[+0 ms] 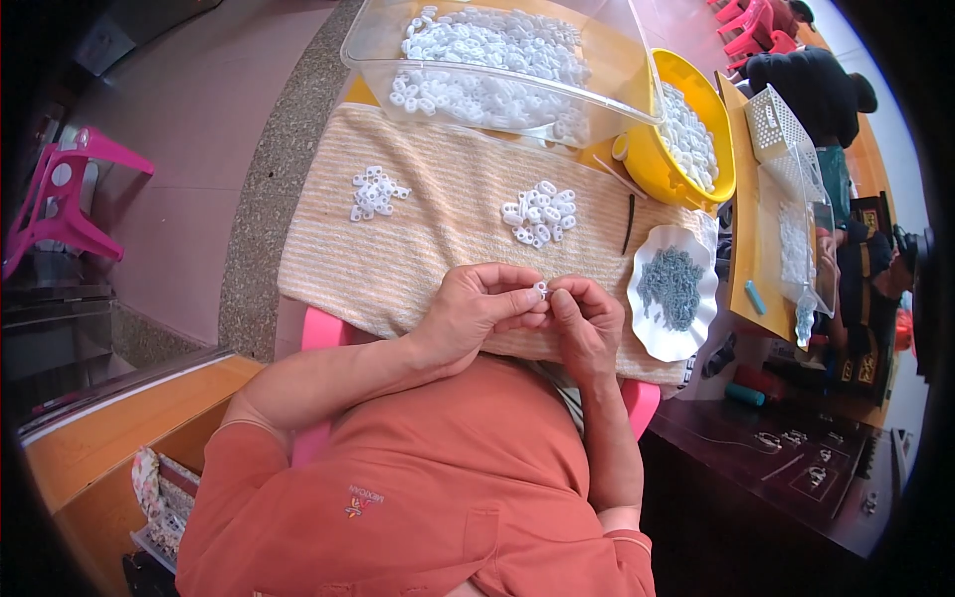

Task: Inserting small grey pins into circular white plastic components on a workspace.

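My left hand (487,306) pinches a small white plastic ring-shaped piece (541,288) between thumb and forefinger, just above the near edge of the towel. Close against it is my right hand (585,316), closed in a pinch at the same piece; whatever sits between its fingertips is too small to make out. Beyond the hands lies a pile of white oval pieces (540,213). Farther left rests a smaller pile of white pieces (375,193). A white wavy-rimmed plate (647,331) to the right holds many small grey-blue parts (671,288).
A clear plastic bin (487,72) of white pieces stands at the far side of the striped towel (438,159). Beside it is a yellow basin (731,169) of more pieces. A thin black stick (629,223) lies near the plate. People sit at another table (741,269) at right.
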